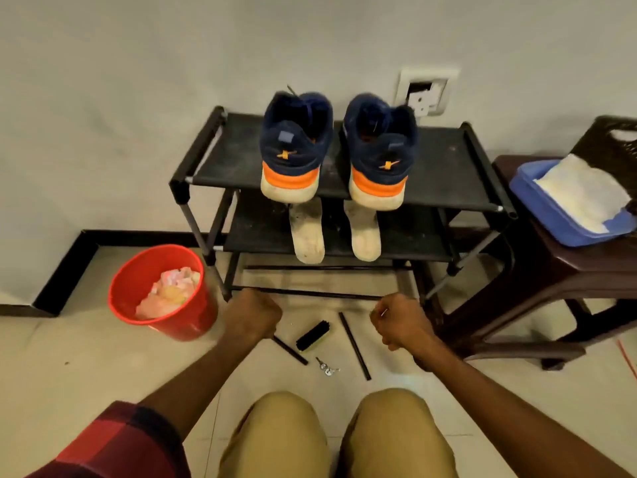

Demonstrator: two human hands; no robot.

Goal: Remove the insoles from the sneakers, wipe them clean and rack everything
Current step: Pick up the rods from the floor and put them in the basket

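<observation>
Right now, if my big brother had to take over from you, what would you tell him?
Left hand and right hand: both closed fists, no task item in either.
Both sneakers, left sneaker and right sneaker, stand on the rack's top shelf, heels toward you.
Both insoles, and, lie on the lower shelf.
Used wipes fill the red bin.
Racking looks done; the insoles still look stained. A brush remains on the floor.

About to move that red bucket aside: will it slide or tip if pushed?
The red bucket looks like thin plastic holding only crumpled paper, so probably light. On smooth floor tiles it should slide; pushed near the rim, it may tip, since it narrows toward the base.
</observation>
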